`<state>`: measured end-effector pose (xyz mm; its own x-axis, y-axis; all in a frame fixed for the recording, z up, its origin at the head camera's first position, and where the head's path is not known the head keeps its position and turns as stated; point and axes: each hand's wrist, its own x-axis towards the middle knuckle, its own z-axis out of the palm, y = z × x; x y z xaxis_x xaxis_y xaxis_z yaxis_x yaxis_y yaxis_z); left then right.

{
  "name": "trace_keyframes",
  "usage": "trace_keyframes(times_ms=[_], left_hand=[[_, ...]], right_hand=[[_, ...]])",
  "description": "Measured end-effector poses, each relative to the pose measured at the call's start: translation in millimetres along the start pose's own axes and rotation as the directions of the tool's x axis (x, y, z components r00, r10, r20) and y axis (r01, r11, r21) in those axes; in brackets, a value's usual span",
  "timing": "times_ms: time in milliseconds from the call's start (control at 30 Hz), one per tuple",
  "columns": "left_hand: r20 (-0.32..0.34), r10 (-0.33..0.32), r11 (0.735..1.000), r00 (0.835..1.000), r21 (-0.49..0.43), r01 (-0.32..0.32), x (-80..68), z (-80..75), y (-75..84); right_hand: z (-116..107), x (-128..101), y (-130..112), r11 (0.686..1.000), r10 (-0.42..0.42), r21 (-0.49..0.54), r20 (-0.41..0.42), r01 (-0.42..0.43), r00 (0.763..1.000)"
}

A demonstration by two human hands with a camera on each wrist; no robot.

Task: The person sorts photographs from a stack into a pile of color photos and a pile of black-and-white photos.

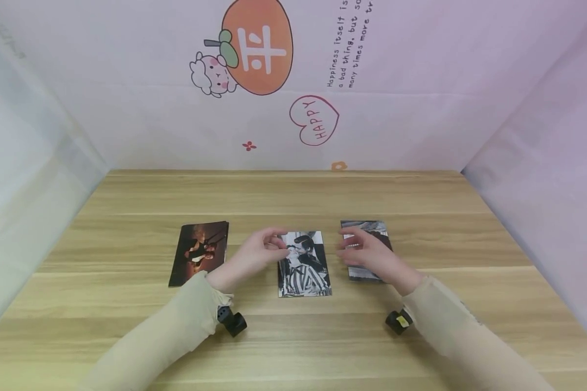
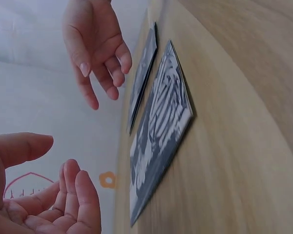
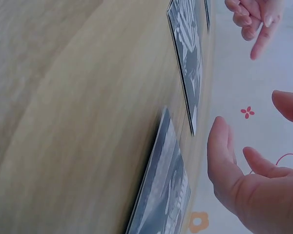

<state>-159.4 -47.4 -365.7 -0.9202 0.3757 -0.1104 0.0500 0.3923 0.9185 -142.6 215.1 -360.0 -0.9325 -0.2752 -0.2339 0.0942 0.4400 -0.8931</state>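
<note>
A black-and-white photo card [image 1: 305, 271] of two people lies in the middle of the wooden table. Over its upper left corner hovers my left hand [image 1: 255, 252], holding nothing, its fingers loosely bent. To the right lies a second black-and-white card [image 1: 369, 272], a small stack by its thick edge in the right wrist view. My right hand [image 1: 372, 256] hangs above that stack and hides part of it; its palm is bare in the left wrist view. At the left is a dark card stack [image 1: 199, 255] with orange tones, nearest my left forearm.
White cloth with printed cartoons and a red heart [image 1: 314, 120] hangs behind the wooden table [image 1: 293, 347]. More cloth closes off the left and right sides. Black wrist devices stick out below both sleeves, one being the left device [image 1: 232, 321].
</note>
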Motion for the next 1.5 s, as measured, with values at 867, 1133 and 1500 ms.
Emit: trace_keyframes(times_ms=[867,1133,1500], left_hand=[[0.055,-0.128,0.972,0.990,-0.190,0.136,-8.7,-8.0,-28.9],[0.059,-0.115,0.963,0.992,-0.239,0.126,-7.2,-2.0,-30.5],[0.069,-0.099,0.961,0.993,-0.251,0.113,-8.5,0.6,-30.3]], right_hand=[[25,5,-3,0.997,0.072,-0.023,0.041,-0.072,0.997],[29,4,-5,0.996,0.076,-0.051,0.040,-0.074,0.996],[30,3,-6,0.997,0.069,-0.040,0.040,-0.068,0.997]])
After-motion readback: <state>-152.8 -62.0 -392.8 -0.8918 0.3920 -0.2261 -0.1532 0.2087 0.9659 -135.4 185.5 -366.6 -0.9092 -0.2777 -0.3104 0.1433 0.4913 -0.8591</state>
